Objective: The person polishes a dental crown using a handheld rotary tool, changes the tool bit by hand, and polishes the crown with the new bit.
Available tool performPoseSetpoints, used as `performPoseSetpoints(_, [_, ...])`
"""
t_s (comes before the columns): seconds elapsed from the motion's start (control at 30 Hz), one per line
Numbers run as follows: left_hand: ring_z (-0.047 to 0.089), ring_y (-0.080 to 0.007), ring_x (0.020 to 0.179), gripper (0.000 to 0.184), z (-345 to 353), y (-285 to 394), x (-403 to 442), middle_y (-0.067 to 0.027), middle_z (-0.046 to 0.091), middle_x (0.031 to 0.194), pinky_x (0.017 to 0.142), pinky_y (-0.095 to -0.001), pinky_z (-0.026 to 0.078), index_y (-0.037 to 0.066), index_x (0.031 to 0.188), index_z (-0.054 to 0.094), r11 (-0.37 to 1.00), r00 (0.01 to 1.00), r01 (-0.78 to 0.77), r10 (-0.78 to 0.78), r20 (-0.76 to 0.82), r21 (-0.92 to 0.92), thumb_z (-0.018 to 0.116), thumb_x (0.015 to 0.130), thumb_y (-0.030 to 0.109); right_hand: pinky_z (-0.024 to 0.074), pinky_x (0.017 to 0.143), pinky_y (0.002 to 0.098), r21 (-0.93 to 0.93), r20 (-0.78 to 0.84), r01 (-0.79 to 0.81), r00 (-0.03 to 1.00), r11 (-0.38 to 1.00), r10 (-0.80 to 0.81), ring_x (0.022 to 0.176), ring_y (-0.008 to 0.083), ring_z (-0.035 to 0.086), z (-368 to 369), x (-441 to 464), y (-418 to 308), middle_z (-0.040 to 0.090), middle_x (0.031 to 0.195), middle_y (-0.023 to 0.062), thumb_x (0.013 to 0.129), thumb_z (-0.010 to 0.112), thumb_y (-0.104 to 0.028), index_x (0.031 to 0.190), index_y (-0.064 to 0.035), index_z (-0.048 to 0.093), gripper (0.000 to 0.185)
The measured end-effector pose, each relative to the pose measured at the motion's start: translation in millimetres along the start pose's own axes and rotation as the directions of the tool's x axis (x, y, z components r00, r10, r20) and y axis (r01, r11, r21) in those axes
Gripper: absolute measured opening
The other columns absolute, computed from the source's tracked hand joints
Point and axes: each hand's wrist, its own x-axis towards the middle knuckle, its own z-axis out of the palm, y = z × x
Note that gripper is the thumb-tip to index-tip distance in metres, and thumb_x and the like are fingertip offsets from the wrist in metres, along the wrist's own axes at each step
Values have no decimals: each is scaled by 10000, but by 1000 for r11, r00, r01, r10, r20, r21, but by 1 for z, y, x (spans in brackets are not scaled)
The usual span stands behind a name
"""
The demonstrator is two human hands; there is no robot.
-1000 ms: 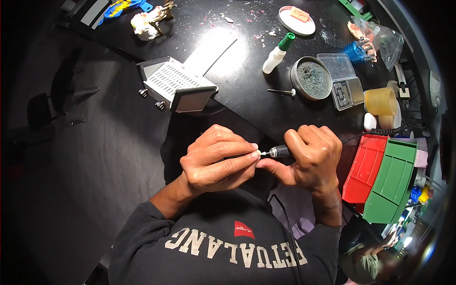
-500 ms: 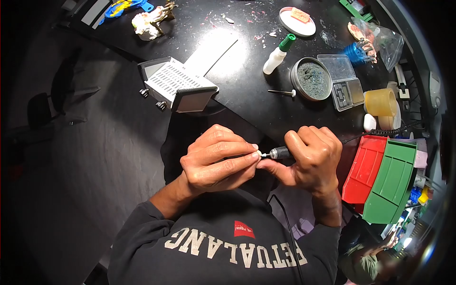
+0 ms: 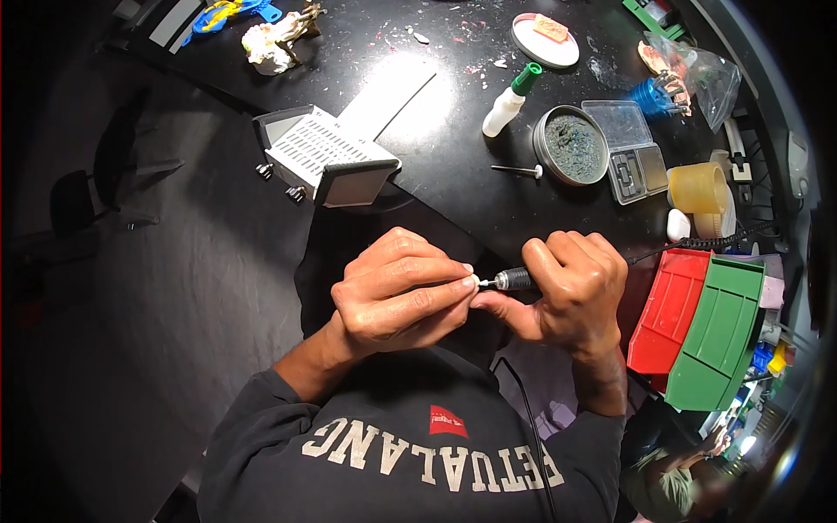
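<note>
In my right hand (image 3: 575,292) is a black and silver rotary handpiece (image 3: 515,279), its cord running off to the right. The fingers wrap round it, with the thumb reaching towards my left fingertips. A small pale bit (image 3: 486,283) at its nose points left. My left hand (image 3: 401,292) pinches a tiny whitish piece (image 3: 476,281) between its fingertips, mostly covered by them. The bit's tip meets this piece or lies right against it; I cannot tell which. Both hands are close together in front of my chest, just off the desk's edge.
On the black desk (image 3: 453,192) stand a slotted white dust-extraction box (image 3: 323,152), a green-capped bottle (image 3: 506,109), a round tin (image 3: 571,144), a small scale (image 3: 638,170) and a yellow cup (image 3: 697,187). Red (image 3: 670,309) and green trays (image 3: 719,336) are at right. Another person (image 3: 671,479) sits lower right.
Almost nothing differs. The handpiece and both hands keep the same place, with only a very slight shift at the fingertips.
</note>
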Motion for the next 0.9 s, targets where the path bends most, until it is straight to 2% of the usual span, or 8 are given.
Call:
performPoseSetpoints(0.2, [747,-204,766,249,2,-1,-2,-86,778,876,641,-309,564,11,910,807,998,999,39,-40,-26,-45,890,683,-48,301,524,390,-2,-7,-11,1000,1000,11,508,245,430,-2,1,0,390,613,43,759,735,-835,656,-99,461,792])
performPoseSetpoints(0.9, [738,-203,777,264,-2,-3,-3,-100,786,894,641,-324,528,15,924,827,1000,1000,16,-16,27,-27,918,680,-28,310,532,395,-7,21,-3,1000,1000,3,521,248,449,-1,0,-1,411,626,45,777,720,-830,663,-98,470,781])
